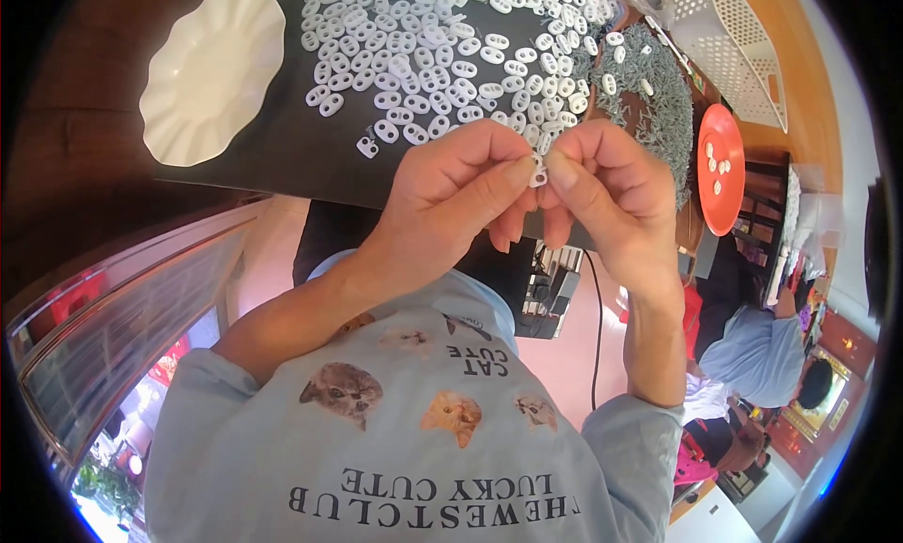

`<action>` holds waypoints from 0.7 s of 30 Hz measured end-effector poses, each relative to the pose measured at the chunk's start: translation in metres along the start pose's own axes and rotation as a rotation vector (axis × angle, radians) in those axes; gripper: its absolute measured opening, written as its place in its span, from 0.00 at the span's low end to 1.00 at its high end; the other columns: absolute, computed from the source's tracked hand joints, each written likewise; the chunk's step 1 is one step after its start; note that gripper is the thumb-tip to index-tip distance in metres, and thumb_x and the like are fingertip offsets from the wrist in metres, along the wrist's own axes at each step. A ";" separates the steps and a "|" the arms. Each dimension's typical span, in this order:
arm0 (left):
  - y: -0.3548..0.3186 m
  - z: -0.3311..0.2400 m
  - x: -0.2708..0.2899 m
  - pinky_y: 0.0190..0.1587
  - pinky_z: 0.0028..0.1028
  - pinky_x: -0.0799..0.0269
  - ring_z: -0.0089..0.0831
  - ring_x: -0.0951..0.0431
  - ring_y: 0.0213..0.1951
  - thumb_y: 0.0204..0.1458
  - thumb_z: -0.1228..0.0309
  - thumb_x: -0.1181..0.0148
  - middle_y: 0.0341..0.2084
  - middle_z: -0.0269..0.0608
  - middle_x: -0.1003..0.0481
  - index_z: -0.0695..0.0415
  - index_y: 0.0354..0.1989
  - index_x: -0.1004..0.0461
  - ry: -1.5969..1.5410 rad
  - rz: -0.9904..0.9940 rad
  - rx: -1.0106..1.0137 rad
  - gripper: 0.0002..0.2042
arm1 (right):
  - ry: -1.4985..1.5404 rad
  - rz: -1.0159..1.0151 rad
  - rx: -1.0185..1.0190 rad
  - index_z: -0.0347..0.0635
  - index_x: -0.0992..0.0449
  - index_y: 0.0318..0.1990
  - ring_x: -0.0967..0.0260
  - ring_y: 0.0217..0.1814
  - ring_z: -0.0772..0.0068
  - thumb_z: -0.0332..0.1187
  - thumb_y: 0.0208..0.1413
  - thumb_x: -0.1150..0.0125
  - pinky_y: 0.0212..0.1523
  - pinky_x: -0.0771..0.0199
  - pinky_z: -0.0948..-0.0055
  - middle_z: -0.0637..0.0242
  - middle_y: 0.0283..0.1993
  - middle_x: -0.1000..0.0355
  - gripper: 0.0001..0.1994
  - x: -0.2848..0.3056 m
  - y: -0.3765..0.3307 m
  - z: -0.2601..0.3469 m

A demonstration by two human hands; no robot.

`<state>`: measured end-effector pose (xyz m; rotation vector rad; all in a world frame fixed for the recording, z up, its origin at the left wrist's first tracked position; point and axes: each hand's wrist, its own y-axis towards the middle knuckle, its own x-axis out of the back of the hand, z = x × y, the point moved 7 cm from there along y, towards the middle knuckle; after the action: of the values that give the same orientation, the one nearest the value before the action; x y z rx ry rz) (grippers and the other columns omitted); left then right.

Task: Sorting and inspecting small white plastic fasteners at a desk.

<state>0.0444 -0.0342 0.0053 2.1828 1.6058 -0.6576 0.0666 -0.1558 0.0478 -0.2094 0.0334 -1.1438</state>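
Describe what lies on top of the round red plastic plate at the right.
The round red plastic plate carries a few small white oval plastic pieces, lying loose near its middle. Whatever is beneath the plate is covered.

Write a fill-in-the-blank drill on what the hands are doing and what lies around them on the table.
1. Both hands pinch one small white ring-shaped part between the left hand and the ____ hand.
2. The heap of white parts lies on a ____ mat.
3. The scalloped plate is ____ in colour.
4. A few white parts sit on the round ____ dish.

Missing words: right; black; white; red
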 end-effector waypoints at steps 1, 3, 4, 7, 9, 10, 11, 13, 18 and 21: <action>0.001 0.000 0.000 0.25 0.17 0.32 0.14 0.30 0.24 0.63 0.71 0.51 0.25 0.32 0.29 0.62 0.38 0.30 -0.001 0.001 -0.001 0.07 | 0.046 0.024 -0.013 0.34 0.30 0.37 0.35 0.21 0.84 0.25 0.61 0.48 0.24 0.36 0.85 0.67 0.29 0.29 0.03 0.000 0.000 0.000; 0.002 0.000 0.001 0.25 0.17 0.32 0.15 0.30 0.24 0.63 0.70 0.51 0.26 0.32 0.29 0.62 0.38 0.30 -0.070 0.018 0.004 0.07 | 0.020 0.030 -0.002 0.34 0.31 0.38 0.35 0.22 0.84 0.26 0.61 0.48 0.25 0.35 0.86 0.68 0.29 0.29 0.04 0.003 0.001 0.001; 0.002 0.000 0.002 0.25 0.17 0.32 0.15 0.30 0.24 0.63 0.70 0.51 0.26 0.32 0.29 0.62 0.38 0.30 -0.070 0.018 0.002 0.07 | -0.006 0.036 0.009 0.33 0.31 0.38 0.35 0.22 0.84 0.26 0.62 0.48 0.26 0.35 0.86 0.68 0.29 0.29 0.04 0.003 0.002 0.002; 0.002 0.002 0.000 0.25 0.17 0.32 0.15 0.30 0.24 0.63 0.70 0.51 0.26 0.32 0.29 0.62 0.37 0.30 -0.083 0.064 0.020 0.07 | -0.058 0.057 0.050 0.34 0.30 0.37 0.37 0.22 0.85 0.27 0.62 0.47 0.26 0.37 0.87 0.70 0.28 0.30 0.05 0.001 0.003 0.001; 0.002 0.001 0.000 0.24 0.17 0.33 0.15 0.31 0.23 0.63 0.70 0.51 0.25 0.32 0.30 0.61 0.36 0.31 -0.114 0.041 0.019 0.07 | -0.109 0.078 0.089 0.34 0.30 0.36 0.38 0.21 0.86 0.27 0.62 0.47 0.25 0.39 0.87 0.72 0.26 0.32 0.05 0.000 0.004 0.001; 0.001 0.000 -0.001 0.24 0.17 0.33 0.15 0.31 0.23 0.63 0.70 0.51 0.25 0.32 0.30 0.61 0.36 0.31 -0.112 0.038 0.016 0.07 | -0.162 0.097 0.127 0.35 0.30 0.36 0.40 0.21 0.88 0.27 0.62 0.47 0.23 0.41 0.87 0.73 0.25 0.33 0.05 -0.001 0.005 0.003; -0.001 0.002 -0.001 0.24 0.17 0.33 0.15 0.31 0.23 0.63 0.70 0.51 0.24 0.32 0.30 0.61 0.36 0.31 -0.093 0.029 0.042 0.07 | -0.162 0.100 0.129 0.35 0.30 0.36 0.40 0.21 0.88 0.27 0.62 0.47 0.23 0.41 0.87 0.73 0.25 0.33 0.05 -0.001 0.005 0.006; -0.004 0.001 0.000 0.24 0.17 0.33 0.15 0.31 0.22 0.63 0.70 0.51 0.24 0.32 0.30 0.61 0.36 0.31 -0.071 0.016 0.062 0.07 | -0.103 0.099 -0.008 0.35 0.29 0.32 0.43 0.27 0.90 0.25 0.60 0.47 0.27 0.42 0.85 0.76 0.26 0.35 0.05 -0.001 0.004 0.004; -0.004 -0.006 0.004 0.24 0.17 0.33 0.17 0.30 0.21 0.63 0.70 0.51 0.25 0.35 0.28 0.61 0.38 0.31 0.055 0.045 0.070 0.07 | -0.123 0.193 0.044 0.37 0.28 0.37 0.43 0.21 0.89 0.31 0.60 0.44 0.19 0.46 0.85 0.75 0.23 0.35 0.06 0.002 0.016 0.005; 0.001 -0.005 0.019 0.25 0.18 0.32 0.17 0.29 0.23 0.63 0.70 0.50 0.26 0.35 0.28 0.61 0.38 0.31 0.072 -0.047 0.083 0.07 | -0.438 0.140 0.220 0.36 0.28 0.41 0.38 0.26 0.84 0.31 0.59 0.44 0.24 0.41 0.81 0.74 0.29 0.33 0.07 0.017 0.051 0.014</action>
<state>0.0508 -0.0165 -0.0016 2.2580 1.6990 -0.6785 0.1211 -0.1490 0.0537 -0.2532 -0.4564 -0.9340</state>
